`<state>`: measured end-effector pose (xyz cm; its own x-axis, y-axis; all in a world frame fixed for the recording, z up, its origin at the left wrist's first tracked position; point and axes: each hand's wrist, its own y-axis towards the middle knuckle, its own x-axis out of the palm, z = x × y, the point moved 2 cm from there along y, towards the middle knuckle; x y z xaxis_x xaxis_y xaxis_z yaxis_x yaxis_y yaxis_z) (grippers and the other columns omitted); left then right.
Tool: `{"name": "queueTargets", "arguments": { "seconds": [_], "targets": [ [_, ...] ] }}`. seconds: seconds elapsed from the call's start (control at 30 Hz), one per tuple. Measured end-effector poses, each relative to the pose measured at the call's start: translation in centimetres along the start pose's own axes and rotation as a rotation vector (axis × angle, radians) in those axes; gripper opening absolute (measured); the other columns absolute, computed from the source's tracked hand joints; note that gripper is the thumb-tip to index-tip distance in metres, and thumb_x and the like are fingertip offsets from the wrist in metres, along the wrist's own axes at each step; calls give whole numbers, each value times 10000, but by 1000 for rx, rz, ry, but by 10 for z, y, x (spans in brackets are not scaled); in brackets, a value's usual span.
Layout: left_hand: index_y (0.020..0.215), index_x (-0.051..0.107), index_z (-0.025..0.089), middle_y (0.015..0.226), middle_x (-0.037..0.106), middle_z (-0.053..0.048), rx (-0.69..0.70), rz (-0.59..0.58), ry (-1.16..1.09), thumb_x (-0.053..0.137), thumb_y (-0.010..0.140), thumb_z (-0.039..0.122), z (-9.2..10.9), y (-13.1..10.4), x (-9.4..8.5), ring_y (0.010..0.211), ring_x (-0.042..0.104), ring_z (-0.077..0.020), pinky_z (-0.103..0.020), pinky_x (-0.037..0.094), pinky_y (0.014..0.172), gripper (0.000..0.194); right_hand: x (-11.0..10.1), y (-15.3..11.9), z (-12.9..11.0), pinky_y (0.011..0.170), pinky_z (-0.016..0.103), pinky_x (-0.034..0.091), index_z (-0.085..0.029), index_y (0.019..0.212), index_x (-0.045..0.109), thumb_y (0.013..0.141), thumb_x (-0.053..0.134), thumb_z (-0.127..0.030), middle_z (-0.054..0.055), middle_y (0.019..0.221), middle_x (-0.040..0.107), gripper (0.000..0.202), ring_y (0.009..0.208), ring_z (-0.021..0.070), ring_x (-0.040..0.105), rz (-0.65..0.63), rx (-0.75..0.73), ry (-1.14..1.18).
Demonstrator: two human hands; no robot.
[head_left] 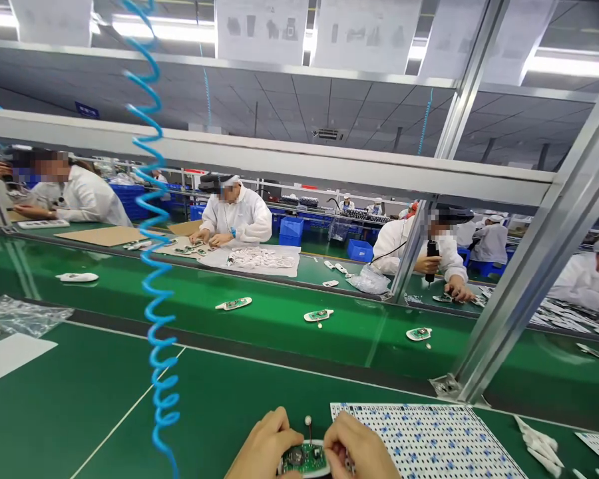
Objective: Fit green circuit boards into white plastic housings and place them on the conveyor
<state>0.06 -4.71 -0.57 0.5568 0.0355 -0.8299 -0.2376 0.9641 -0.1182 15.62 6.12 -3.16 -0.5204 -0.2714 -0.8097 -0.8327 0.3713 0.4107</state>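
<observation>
At the bottom edge, both my hands grip one small white housing with a green circuit board inside it. My left hand clasps its left end, fingers curled. My right hand pinches its right end. A thin pin with a round white head stands up just behind the board. A white sheet printed with rows of small blue marks lies directly to the right of my right hand.
A blue coiled hose hangs down at left. Similar board-in-shell parts lie on the green conveyor belt beyond. A slanted aluminium post rises at right. Workers in white coats sit across the belt. White swabs lie far right.
</observation>
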Motion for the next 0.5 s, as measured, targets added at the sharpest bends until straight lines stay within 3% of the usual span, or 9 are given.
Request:
{"name": "queueTargets", "arguments": {
  "seconds": [0.07, 0.17, 0.27, 0.37, 0.5],
  "targets": [
    [1045, 680, 270, 1014, 547, -3, 28, 29, -33, 721, 745, 163, 5, -4, -3, 989, 522, -204, -299, 416, 865, 321, -14, -11, -7, 559, 187, 428, -231, 783, 552, 708, 500, -14, -22, 759, 584, 236, 634, 113, 592, -64, 49, 110],
    [1042, 670, 255, 1003, 537, 0, 45, 26, -20, 705, 764, 134, 10, -6, -6, 978, 525, -203, -300, 422, 842, 305, -22, -19, -16, 613, 252, 444, -257, 911, 570, 799, 524, -50, -9, 839, 610, 240, 730, 167, 606, -90, 12, -33],
    [1032, 670, 249, 1004, 543, -1, 40, 17, -18, 709, 764, 137, 9, -5, -5, 981, 532, -206, -306, 430, 847, 293, -12, -13, -13, 652, 271, 460, -249, 973, 574, 801, 529, -3, -4, 892, 632, 304, 787, 184, 623, -70, -33, -204],
    [1031, 674, 250, 1015, 553, -7, 38, 20, -11, 725, 763, 157, 5, -3, -1, 980, 537, -207, -314, 437, 856, 288, 4, -2, -6, 612, 266, 437, -223, 859, 582, 781, 556, 5, -17, 810, 626, 242, 718, 167, 617, -25, -125, -355],
    [999, 684, 256, 1027, 555, -8, 31, 23, 12, 760, 749, 178, 0, -1, 4, 1000, 531, -217, -330, 435, 874, 273, 13, 7, -4, 557, 296, 378, -206, 723, 550, 861, 455, -15, -7, 691, 586, 255, 617, 167, 579, 46, -248, -567]
  ]
}}
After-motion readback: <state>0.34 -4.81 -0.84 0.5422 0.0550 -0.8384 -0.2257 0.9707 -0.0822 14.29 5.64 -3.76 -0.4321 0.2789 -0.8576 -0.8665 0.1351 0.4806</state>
